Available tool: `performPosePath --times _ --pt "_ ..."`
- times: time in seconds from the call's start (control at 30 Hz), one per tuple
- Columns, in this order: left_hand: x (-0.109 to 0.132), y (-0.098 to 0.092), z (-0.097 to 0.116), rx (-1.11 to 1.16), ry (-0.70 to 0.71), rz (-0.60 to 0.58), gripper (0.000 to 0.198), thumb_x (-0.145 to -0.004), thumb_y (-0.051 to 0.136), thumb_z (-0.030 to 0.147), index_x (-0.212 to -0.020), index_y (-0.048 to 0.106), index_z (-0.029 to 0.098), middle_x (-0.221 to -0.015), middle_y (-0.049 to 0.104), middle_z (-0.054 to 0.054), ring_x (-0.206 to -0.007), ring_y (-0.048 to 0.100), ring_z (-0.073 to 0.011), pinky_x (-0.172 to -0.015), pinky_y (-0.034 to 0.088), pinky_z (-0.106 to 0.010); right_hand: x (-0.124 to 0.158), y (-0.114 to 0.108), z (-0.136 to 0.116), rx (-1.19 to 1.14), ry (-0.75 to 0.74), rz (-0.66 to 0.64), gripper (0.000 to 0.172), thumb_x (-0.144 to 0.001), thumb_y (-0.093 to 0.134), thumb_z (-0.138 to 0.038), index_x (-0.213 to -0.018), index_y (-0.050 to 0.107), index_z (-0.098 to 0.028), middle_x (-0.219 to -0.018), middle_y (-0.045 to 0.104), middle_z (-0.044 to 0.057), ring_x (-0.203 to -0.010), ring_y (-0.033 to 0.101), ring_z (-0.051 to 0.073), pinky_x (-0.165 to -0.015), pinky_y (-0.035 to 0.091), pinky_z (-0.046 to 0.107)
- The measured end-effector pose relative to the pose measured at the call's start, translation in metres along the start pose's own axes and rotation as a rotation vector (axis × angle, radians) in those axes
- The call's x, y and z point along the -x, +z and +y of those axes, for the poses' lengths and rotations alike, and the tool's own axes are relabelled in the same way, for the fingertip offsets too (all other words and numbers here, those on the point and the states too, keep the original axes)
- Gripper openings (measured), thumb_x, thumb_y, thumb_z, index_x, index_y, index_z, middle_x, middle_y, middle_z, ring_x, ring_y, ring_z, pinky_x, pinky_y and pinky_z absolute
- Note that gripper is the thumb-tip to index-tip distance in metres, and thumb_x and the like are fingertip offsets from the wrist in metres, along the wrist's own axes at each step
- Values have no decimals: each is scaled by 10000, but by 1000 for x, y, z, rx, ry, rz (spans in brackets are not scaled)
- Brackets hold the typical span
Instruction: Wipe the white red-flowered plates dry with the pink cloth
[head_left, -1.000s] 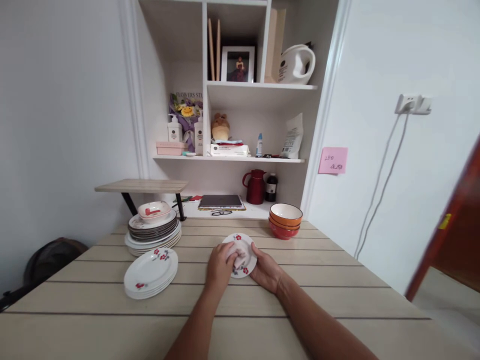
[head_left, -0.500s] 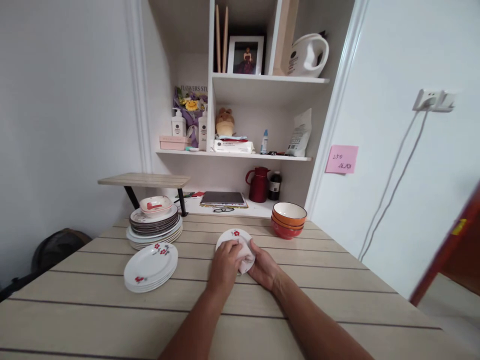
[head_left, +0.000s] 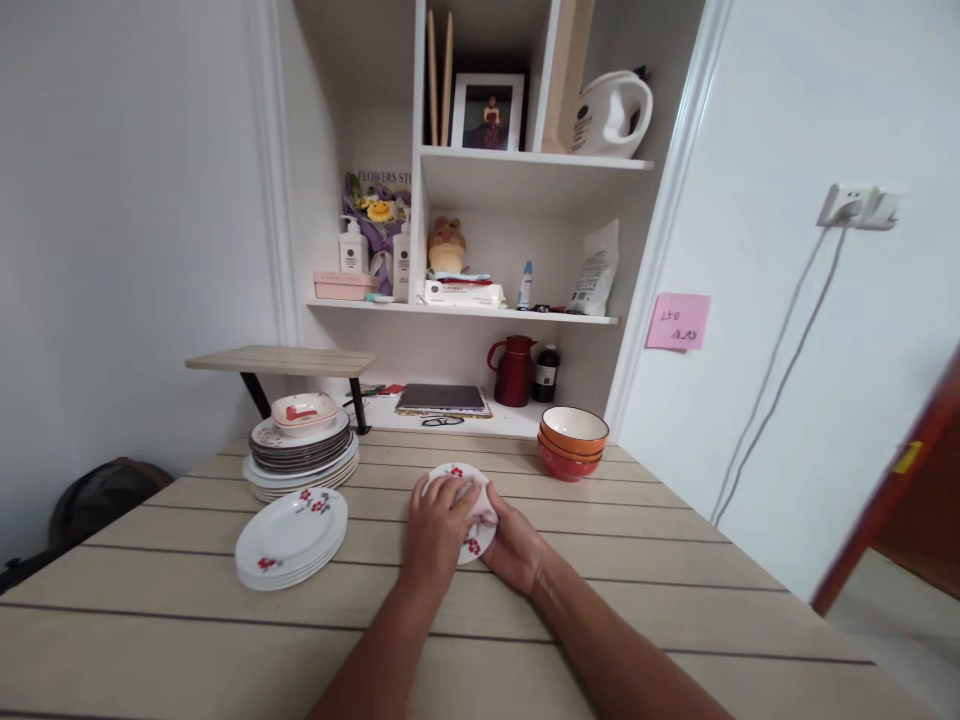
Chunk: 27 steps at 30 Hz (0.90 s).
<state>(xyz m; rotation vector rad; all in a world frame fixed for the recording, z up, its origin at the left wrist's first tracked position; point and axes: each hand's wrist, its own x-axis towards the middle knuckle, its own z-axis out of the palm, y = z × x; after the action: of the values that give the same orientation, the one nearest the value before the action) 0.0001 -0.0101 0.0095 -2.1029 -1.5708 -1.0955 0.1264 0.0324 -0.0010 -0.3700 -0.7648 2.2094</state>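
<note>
A white plate (head_left: 465,553) with red flowers is held above the middle of the wooden table (head_left: 480,650). My right hand (head_left: 516,540) grips its right edge, the thumb on top and the fingers mostly hidden beneath. Over the plate's face, my left hand (head_left: 439,525) presses a pale cloth (head_left: 484,507) with curled fingers. Part of the cloth is hidden under that hand. To the left lies a short stack of similar flowered plates (head_left: 292,540).
Behind that stack stand taller stacked plates (head_left: 300,460), topped by a square pink-patterned dish (head_left: 304,412), near a small raised shelf (head_left: 281,360). Stacked orange and red bowls (head_left: 571,445) sit back right. Beyond are a laptop (head_left: 442,397), glasses (head_left: 442,421) and a dark red jug (head_left: 514,372).
My left hand has shifted left across the plate with the cloth, uncovering red flowers on the near edge. The right hand keeps its hold. The view has shifted slightly.
</note>
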Motion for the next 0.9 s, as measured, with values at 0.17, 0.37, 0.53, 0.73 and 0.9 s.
performPosePath --times 0.17,0.37,0.53,0.73,0.9 --pt "-2 -6 4 -168 -207 59 408 -840 629 255 -1240 594 328 -1169 663 -52 -1092 550 -282 -1109 216 -577 -2 5 8 -2 -18 5 378 -935 500 -451 -1037 665 -127 -925 745 66 -841 667 170 -897 477 338" --pt "2 -2 -1 -207 -207 -17 271 -854 604 269 -1103 672 189 -992 685 -117 -975 573 -301 -968 383 -535 -5 -1 0 -56 -31 -9 394 -958 452 -434 -1081 648 -116 -957 734 80 -818 652 164 -874 484 323" --pt "4 6 2 -104 -54 -67 316 -809 662 207 -1121 666 256 -1102 679 -54 -1011 590 -232 -873 477 -366 -2 -3 -5 -65 -16 19 389 -952 470 -429 -1099 639 -110 -918 732 70 -722 631 141 -737 497 271" --pt "-3 4 10 -100 -74 16 447 -825 634 171 -1248 583 308 -1234 629 -59 -1147 542 -262 -1053 353 -492 5 4 0 -23 8 2 400 -940 491 -443 -1084 651 -106 -967 735 95 -841 672 178 -874 485 337" --pt "-4 -2 6 -206 -257 64 391 -883 548 196 -1269 565 261 -1179 637 -94 -1104 556 -275 -1067 296 -546 4 2 9 25 -80 10 398 -901 549 -468 -1083 659 -131 -983 737 95 -916 669 213 -895 480 372"
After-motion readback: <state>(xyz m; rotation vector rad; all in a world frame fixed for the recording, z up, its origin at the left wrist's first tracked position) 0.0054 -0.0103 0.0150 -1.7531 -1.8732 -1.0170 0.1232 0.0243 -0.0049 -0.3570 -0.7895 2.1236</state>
